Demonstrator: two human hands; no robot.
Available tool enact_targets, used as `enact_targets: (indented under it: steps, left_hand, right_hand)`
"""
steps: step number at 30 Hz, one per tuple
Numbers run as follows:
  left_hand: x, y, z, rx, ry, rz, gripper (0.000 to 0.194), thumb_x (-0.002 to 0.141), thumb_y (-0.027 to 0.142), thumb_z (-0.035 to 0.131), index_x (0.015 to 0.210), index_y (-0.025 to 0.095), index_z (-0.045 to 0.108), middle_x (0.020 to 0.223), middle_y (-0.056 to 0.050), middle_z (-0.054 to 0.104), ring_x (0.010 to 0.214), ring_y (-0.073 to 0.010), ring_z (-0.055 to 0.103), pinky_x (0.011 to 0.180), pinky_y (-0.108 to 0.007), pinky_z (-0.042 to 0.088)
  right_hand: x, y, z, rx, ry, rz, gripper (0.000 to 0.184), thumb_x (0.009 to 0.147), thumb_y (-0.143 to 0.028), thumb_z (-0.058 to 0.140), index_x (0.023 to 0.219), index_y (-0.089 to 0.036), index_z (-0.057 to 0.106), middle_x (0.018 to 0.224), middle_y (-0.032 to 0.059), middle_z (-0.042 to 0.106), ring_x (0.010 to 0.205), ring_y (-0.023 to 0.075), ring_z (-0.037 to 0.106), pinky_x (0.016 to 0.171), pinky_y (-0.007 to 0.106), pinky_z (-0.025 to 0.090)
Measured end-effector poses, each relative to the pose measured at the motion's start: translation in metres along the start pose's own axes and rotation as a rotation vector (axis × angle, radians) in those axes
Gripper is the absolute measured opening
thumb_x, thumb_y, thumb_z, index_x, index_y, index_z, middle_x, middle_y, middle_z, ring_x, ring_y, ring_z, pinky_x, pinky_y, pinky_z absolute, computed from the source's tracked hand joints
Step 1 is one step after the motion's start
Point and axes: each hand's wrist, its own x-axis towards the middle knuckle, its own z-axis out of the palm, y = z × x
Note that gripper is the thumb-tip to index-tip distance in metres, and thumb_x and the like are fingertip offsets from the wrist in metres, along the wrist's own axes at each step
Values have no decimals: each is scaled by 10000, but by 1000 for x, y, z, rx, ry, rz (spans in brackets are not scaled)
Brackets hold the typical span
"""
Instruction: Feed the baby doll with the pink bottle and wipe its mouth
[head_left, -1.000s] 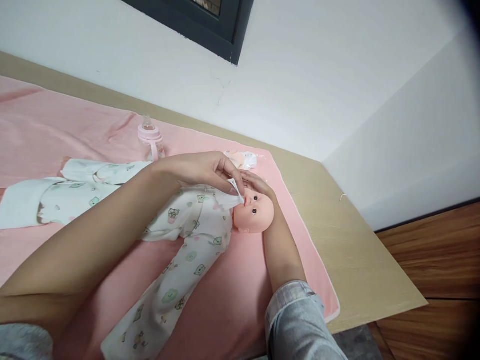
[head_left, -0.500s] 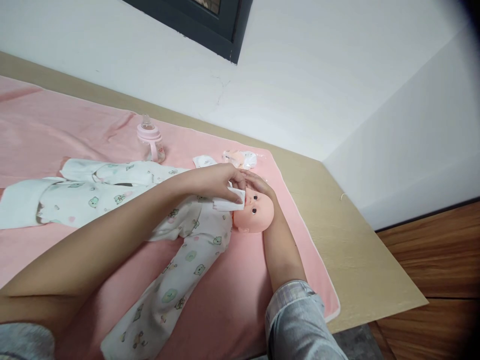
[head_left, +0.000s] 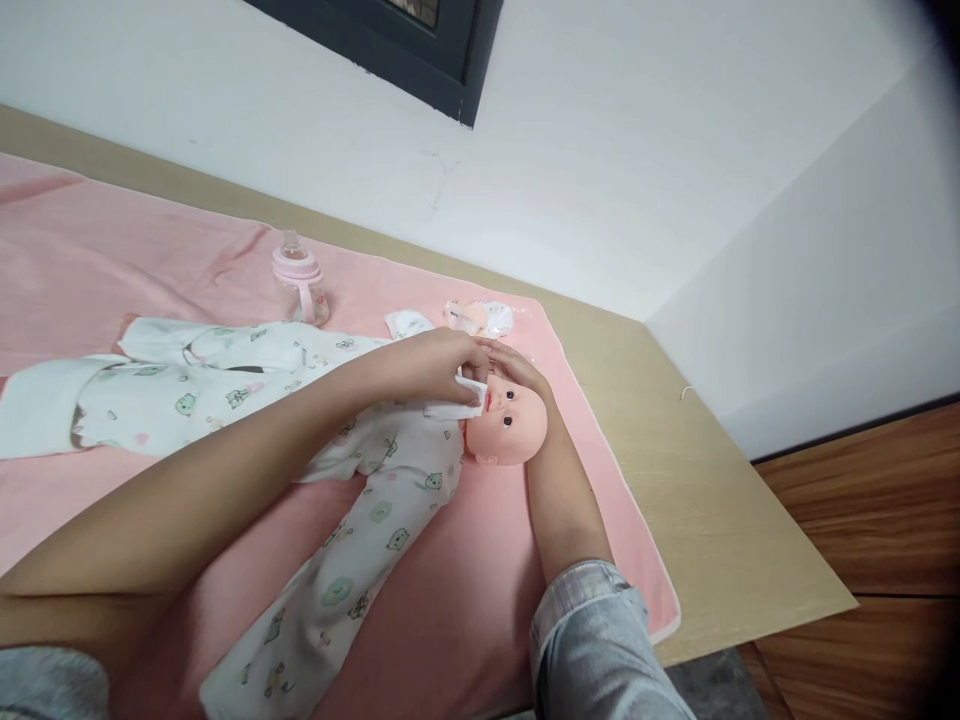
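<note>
A baby doll (head_left: 510,425) in a white printed romper (head_left: 375,490) lies on a pink blanket (head_left: 465,590), head to the right. My left hand (head_left: 431,365) pinches a folded white wipe (head_left: 461,400) against the doll's mouth and cheek. My right hand (head_left: 517,368) cups the far side of the doll's head, fingers curved round it. My right forearm runs down to a rolled grey sleeve (head_left: 592,630).
A pink baby bottle (head_left: 300,280) stands on the blanket behind the doll. A second white printed garment (head_left: 150,385) lies at the left. Small white packets (head_left: 484,317) lie near the blanket's far corner. The wooden tabletop (head_left: 720,530) ends at the right over wood flooring.
My left hand has slid the wipe slightly across the doll's mouth and cheek, and my left forearm has dropped lower, uncovering a small white packet behind it. My right hand has stayed on the head.
</note>
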Motion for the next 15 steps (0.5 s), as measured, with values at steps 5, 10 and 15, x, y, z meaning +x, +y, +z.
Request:
enact_targets:
  steps: [5, 10, 15]
  left_hand:
    - [0, -2, -1, 22, -11, -5, 153, 752, 260, 614, 804, 188, 738, 762, -3, 692, 661, -169, 585, 585, -266, 352]
    - [1, -3, -2, 30, 18, -8, 172, 760, 276, 601, 823, 191, 736, 793, -8, 710, 678, -175, 595, 604, -263, 363]
    - [2, -5, -1, 55, 29, -6, 177, 763, 272, 586, 795, 182, 735, 751, -16, 707, 650, -175, 586, 591, -270, 344]
  right_hand:
    - [1, -1, 0, -5, 8, -6, 336, 799, -298, 767, 1108, -241, 647, 1155, 38, 726, 1108, 234, 676, 1049, 439, 533]
    - [1, -1, 0, -14, 18, 7, 355, 789, -317, 783, 1109, -249, 646, 1147, 30, 731, 1142, 231, 668, 1073, 436, 523]
    - [3, 2, -2, 0, 14, -25, 321, 805, -283, 769, 1102, -245, 651, 1161, 33, 729, 1154, 230, 673, 1098, 442, 504]
